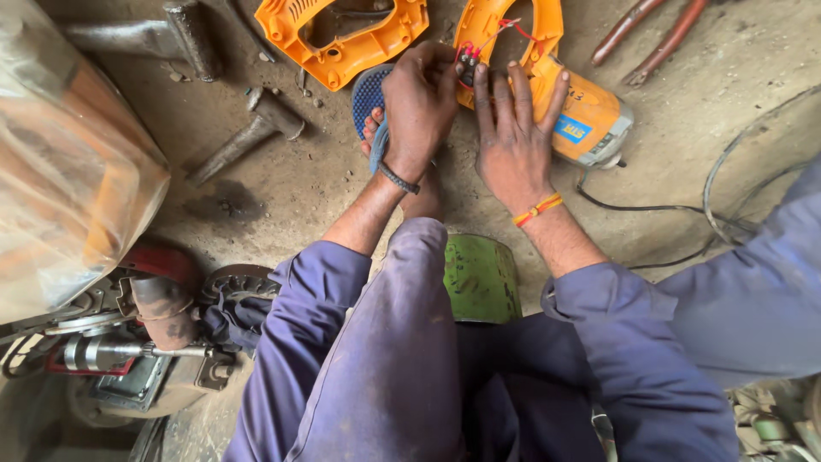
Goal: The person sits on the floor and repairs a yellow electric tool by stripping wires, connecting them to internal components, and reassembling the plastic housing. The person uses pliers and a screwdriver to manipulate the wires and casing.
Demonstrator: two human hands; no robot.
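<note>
Dusty concrete floor (282, 184) is carrying an orange power tool (581, 111); left hand (419, 107) is pinching its small switch (467, 66), right hand (513, 141) is lying spread on it.

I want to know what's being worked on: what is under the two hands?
Under the right hand lies an orange power tool body. The left hand pinches a small black part with red wires. The contact point itself is covered.

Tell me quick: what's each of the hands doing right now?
Left hand: closed, pinching a small black part with red wires.
Right hand: open, fingers spread flat on the orange tool housing.
</note>
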